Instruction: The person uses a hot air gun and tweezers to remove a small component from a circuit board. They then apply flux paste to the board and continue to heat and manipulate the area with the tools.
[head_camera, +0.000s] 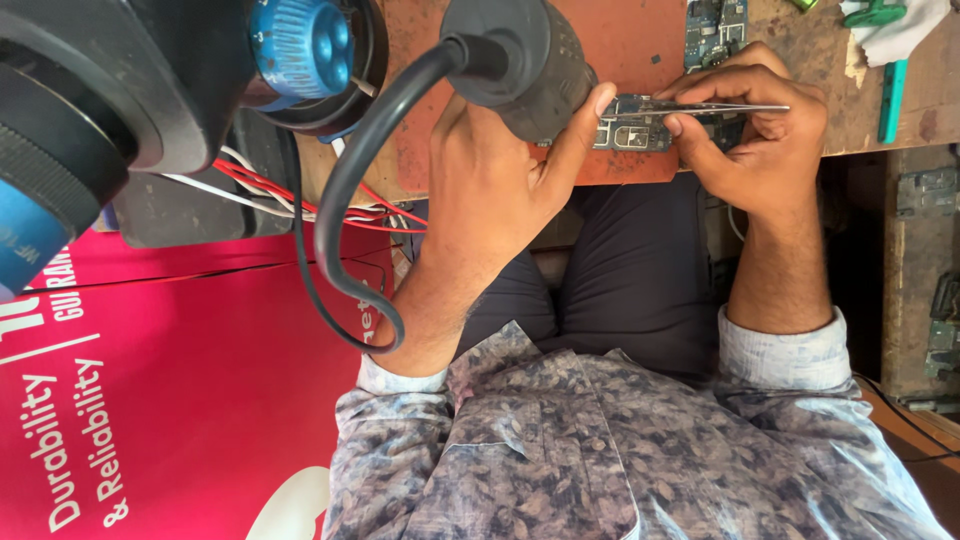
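Circuit board (640, 128) lies flat on the reddish mat (620, 50) at the near edge of the wooden surface (800, 60), right between the two hands, and both tools meet over it. Left hand (490, 190) wraps around the dark, barrel-shaped handle of a hot-air tool (520, 60), fingers clenched about it, thumb stretched out along the barrel toward the board. A thick black cable (350, 190) loops out of the back of that handle and curls down past the left forearm. Right hand (765, 130) comes in from the other side, its fingers pinched tight on a pair of slim metal tweezers (700, 107) that lie nearly level, tips pointing toward the left thumb, directly above the board (whether the tips touch the board I cannot tell). A second circuit board (715, 30) sits farther back on the surface, just beyond the right hand. Off to the right edge, a teal-handled tool (890, 95) rests near a white cloth (900, 30). Up at the left, big and blurred, hangs a black piece of equipment with a ribbed blue knob (305, 45), and red and white wires (290, 190) trail beneath it. Below those, a large red printed panel (180, 400) fills the lower left. Patterned shirt sleeves (600, 450) and dark trousers fill the foreground.
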